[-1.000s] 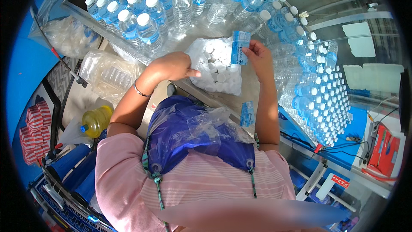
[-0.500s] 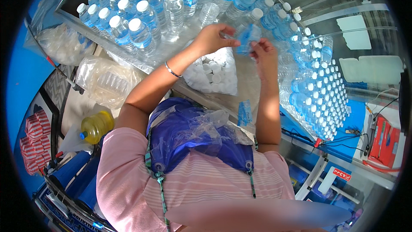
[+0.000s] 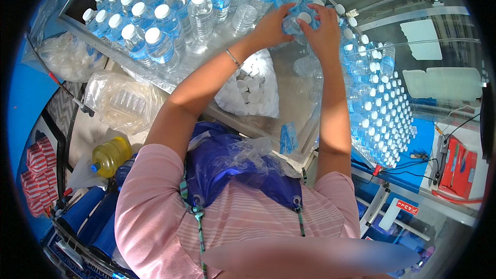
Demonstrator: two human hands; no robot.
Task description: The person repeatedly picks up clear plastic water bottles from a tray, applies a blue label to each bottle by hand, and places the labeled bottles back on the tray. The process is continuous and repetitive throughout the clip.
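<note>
My left hand (image 3: 273,28) and my right hand (image 3: 325,32) close in from both sides around the upper part of a clear plastic bottle with a white cap (image 3: 304,17). Thin blue film, a label sleeve (image 3: 291,25), shows around this bottle between my fingers, which curve onto it. Part of the sleeve is hidden by the hands. Just nearer than my hands, a clear bag of white caps (image 3: 248,97) lies open on the metal table (image 3: 264,126). A blue label strip (image 3: 288,138) hangs at the table's near edge, by my blue apron (image 3: 232,163).
Many capped bottles (image 3: 200,14) crowd the table's far left, and more rows (image 3: 385,119) line the right. An uncapped bottle (image 3: 245,18) leans near my left hand. Left of the table are clear plastic bags (image 3: 121,101) and a yellow jug (image 3: 111,157). A red box (image 3: 457,168) stands right.
Both hands have moved farther out, from holding the loose blue sleeve above the table to surrounding a capped bottle with it. The view has shifted slightly.
</note>
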